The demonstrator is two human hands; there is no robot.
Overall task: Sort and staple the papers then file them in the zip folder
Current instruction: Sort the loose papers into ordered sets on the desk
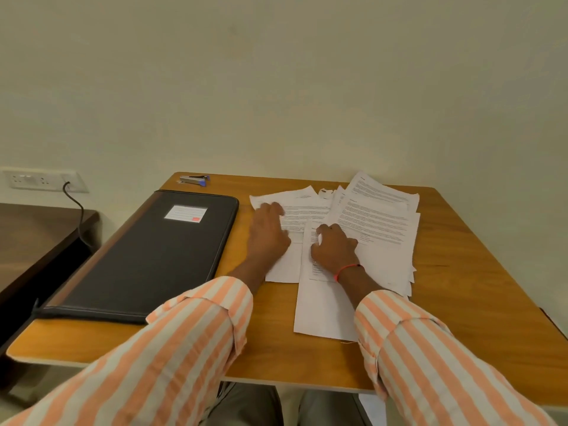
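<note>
**A:** Where is the zip folder [147,256]?

**B:** Flat on the left half of the table [461,302], running from the near edge towards the wall. The stapler [194,179] lies behind it, at the far edge.

**A:** And the papers [375,222]?

**B:** To the right of the zip folder, overlapping one another. The far sheets fan out towards the far right corner, and one sheet reaches closest to the near edge.

**A:** The hands?

**B:** Both are on the papers. The left hand [269,232] rests on the leftmost sheets, near the zip folder. The right hand [335,250] is just beside it, on the nearest sheet.

**A:** Anything off the table?

**B:** A lower table [30,235] stands to the left. There is a wall socket [40,179] behind it, with a cable [78,210] hanging down.
</note>
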